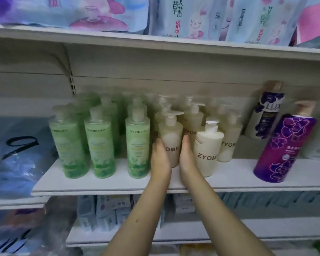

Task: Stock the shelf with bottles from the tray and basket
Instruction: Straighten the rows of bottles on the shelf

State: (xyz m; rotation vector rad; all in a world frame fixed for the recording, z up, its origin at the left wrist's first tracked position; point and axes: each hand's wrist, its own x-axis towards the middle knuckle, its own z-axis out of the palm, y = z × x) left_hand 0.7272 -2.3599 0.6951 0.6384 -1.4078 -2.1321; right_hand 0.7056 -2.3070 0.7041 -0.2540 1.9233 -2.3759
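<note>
Head view. The shelf (103,183) is a white board carrying bottles in rows from the back wall toward the front edge.

- The left grip (160,159) and right grip (187,159) are reaching in over the front edge near its middle, one on each side of a cream bottle (171,137).
- Both grips are lying flat against the bottle's sides, fingers straight and palms facing each other, pressing it between them. Neither is curling round it. The thumbs cannot be made out.
- The cream bottle is standing upright, set back from the front edge. Its "ZYOME" label is facing out, with the first letter covered by the left grip.
- A second cream bottle (208,150) is standing upright just right of the right grip, nearer the front edge. More cream bottles (229,143) are standing behind, toward the back wall, and are blurred.
- Three green bottles (100,145) are standing in a row left of the left grip, the nearest just beside it. More green ones are standing behind them.
- Toward the right end, a purple bottle (284,145) is leaning tilted near the front edge. A Lux bottle (264,115) is leaning at the back wall.
- Printed packs (192,17) are sitting on the board above.
- A blue bag (13,172) is lying left of the shelf's left edge.
</note>
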